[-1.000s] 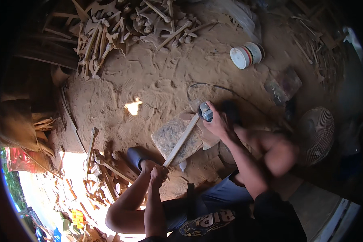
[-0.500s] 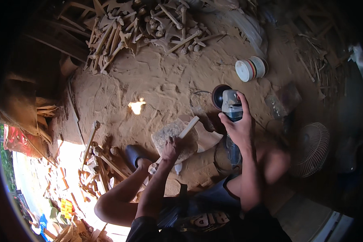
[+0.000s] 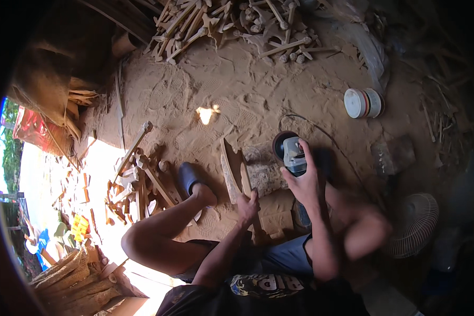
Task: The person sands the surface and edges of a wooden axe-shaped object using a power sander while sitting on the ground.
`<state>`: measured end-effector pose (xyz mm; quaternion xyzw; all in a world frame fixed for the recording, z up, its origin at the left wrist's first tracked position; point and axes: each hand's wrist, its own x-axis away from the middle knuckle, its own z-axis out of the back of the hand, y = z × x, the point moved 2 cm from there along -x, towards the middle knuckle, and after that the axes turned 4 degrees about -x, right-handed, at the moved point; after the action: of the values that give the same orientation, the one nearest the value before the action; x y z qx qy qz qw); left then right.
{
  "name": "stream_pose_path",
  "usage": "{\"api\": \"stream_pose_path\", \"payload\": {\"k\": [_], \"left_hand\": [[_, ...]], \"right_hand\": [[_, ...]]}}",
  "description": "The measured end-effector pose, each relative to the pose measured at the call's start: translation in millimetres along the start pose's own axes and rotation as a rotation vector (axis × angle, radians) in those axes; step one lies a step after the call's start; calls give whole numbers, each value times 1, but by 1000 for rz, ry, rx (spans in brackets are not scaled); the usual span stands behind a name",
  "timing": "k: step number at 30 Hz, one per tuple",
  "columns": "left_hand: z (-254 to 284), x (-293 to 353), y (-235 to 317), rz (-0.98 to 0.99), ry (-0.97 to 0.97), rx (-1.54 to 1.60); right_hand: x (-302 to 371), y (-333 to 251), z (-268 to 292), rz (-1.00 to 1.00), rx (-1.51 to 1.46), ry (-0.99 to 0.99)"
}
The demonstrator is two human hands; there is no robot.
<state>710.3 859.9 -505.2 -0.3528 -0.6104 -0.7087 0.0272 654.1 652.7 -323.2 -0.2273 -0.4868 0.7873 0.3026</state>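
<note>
My left hand (image 3: 248, 207) is closed around the narrow lower end of a pale, flat bone (image 3: 229, 176), which looks like a shoulder blade with a raised ridge. The bone stands tilted beside a rough, pale block (image 3: 266, 176) on the sand. My right hand (image 3: 306, 184) grips an angle grinder (image 3: 295, 154) by its grey head. A dark round disc (image 3: 282, 144) shows at the far left of the tool, over the block's right end and apart from the bone. Whether the disc spins, I cannot tell.
Bones lie heaped at the back (image 3: 268, 31), with another bone pile (image 3: 142, 179) beyond my left knee. A dark cord (image 3: 337, 145) runs across the sand. To the right are a white striped bucket (image 3: 364, 102), a dusty block (image 3: 394, 155) and a fan (image 3: 416, 224).
The bone has been turned upright and left of the block, its flat side now facing left. My right hand has lowered the grinder slightly toward the block. The head view has shifted.
</note>
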Motion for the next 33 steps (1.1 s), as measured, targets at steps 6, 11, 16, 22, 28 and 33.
{"api": "stream_pose_path", "payload": {"k": [6, 11, 16, 22, 28, 33], "left_hand": [[-4, 8, 4, 28, 32, -46], [1, -2, -13, 22, 22, -148], [3, -7, -28, 62, 12, -183], [4, -18, -51, 59, 74, -210], [6, -21, -62, 44, 73, -259], [8, -21, -62, 48, 85, -257]], "right_hand": [[16, -1, -44, -28, 146, -172], [16, 2, -67, -129, 268, -281], [13, 2, -76, -109, 250, -269], [10, 2, -82, -117, 292, -278], [1, -3, -83, -145, 294, -299], [-17, 1, -95, -86, 267, -276]]}}
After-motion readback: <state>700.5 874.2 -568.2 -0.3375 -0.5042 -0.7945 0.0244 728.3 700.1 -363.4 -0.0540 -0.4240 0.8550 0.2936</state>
